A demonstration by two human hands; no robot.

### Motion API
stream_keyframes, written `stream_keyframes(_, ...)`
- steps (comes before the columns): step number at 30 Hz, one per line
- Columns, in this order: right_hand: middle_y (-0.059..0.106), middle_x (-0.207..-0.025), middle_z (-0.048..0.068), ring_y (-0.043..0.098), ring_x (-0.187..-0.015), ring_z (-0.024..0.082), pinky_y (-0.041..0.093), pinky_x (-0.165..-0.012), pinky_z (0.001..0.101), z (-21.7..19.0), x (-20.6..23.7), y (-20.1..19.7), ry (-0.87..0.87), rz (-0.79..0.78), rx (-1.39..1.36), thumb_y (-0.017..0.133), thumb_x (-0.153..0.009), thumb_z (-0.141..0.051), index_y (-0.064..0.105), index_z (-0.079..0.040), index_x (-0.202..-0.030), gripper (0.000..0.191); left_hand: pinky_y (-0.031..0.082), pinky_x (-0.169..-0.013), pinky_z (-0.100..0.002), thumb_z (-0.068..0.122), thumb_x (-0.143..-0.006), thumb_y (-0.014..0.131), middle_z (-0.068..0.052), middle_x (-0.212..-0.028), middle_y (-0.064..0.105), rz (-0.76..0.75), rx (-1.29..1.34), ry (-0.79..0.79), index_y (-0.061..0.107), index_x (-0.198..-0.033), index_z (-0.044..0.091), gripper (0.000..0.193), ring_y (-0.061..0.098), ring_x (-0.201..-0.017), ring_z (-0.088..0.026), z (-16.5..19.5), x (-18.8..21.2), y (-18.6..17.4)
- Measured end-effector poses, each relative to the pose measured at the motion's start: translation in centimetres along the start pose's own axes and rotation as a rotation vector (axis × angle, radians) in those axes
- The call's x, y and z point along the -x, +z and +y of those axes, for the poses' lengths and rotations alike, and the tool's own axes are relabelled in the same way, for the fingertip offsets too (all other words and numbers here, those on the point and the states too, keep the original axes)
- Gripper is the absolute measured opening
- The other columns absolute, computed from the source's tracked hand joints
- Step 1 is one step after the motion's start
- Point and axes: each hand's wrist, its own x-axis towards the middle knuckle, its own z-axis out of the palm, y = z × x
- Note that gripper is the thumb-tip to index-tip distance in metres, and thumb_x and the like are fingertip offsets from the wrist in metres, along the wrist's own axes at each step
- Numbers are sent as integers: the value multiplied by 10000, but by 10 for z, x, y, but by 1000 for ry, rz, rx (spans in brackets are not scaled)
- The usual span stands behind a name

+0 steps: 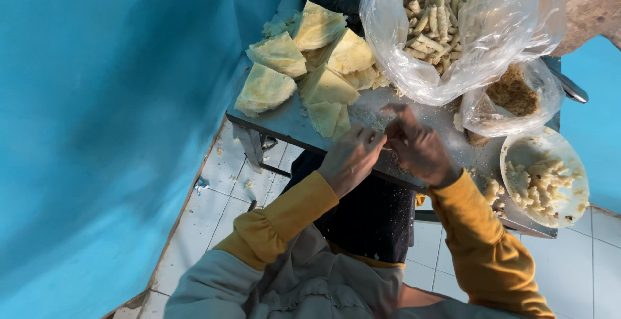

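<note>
My left hand (351,157) and my right hand (417,144) meet at the near edge of a small metal table (284,124), fingers curled close together around something small that I cannot make out. Both arms wear mustard-yellow sleeves. Just beyond the hands lie several folded pale yellow wrapper sheets (323,67), stacked as wedges on the tabletop. To the right of my right hand stands a white bowl (569,157) with pale filling in it.
A large clear plastic bag (453,28) of finished rolls sits at the table's far side, and a smaller bag (514,96) holds brown crumbs. A blue wall (97,131) rises close on the left. White floor tiles (220,196) lie below.
</note>
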Motion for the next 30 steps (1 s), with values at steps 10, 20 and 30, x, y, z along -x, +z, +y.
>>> stream_keyframes(10, 748, -958, 163, 753, -716, 259, 611, -578, 323, 6, 15, 13, -352, 217, 459, 604, -1012, 11, 400, -27, -1361, 406, 530, -821, -420, 30, -735, 683, -144, -936, 638, -7, 145, -101, 668, -925, 47, 192, 642, -929, -311, -18, -13, 17)
stream_keyframes(20, 735, -1056, 219, 757, -839, 313, 650, -672, 357, 3, 12, 14, -498, 290, 476, 554, -989, 112, 410, 40, -1316, 364, 529, -694, -447, 48, -851, 684, -156, -867, 649, 34, 122, 39, 680, -1040, -6, 196, 652, -836, -327, -19, -4, 4)
stream_keyframes(30, 728, -882, 192, 740, -718, 279, 615, -608, 376, 14, -7, 6, -206, 140, 85, 628, -910, 46, 379, 36, -1375, 528, 527, -728, -335, 90, -850, 665, -154, -922, 640, 18, -38, -32, 668, -982, 18, 150, 610, -920, -240, -21, -20, 12)
